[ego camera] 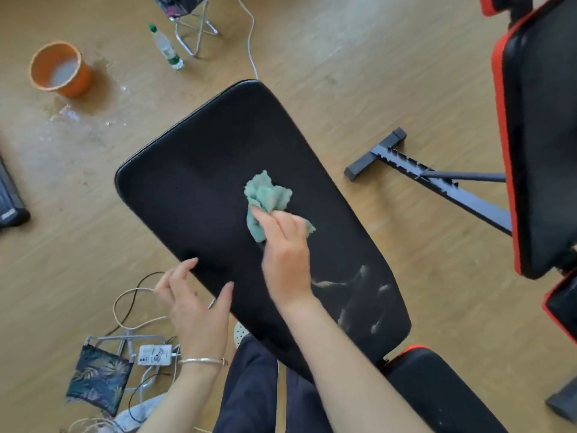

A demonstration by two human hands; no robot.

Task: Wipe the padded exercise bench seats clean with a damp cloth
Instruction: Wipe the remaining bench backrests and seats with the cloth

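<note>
A long black padded bench back (193,182) runs diagonally across the middle of the view. On its middle lies a crumpled green cloth (265,195), and my right hand (285,251) grips the cloth's near part with curled fingers. My left hand (193,301) hovers at the pad's near-left edge with fingers spread and relaxed, thumb over the pad. White smears (359,295) mark the pad near my right wrist. A smaller black seat pad with red trim (437,392) adjoins at the lower right.
A second bench with a red-edged black pad (540,135) and its dark metal frame (437,179) stand at the right. An orange bucket (59,68) with water, a wet patch, a plastic bottle (165,46), a folding stool (193,23) and cables (134,307) lie on the wooden floor.
</note>
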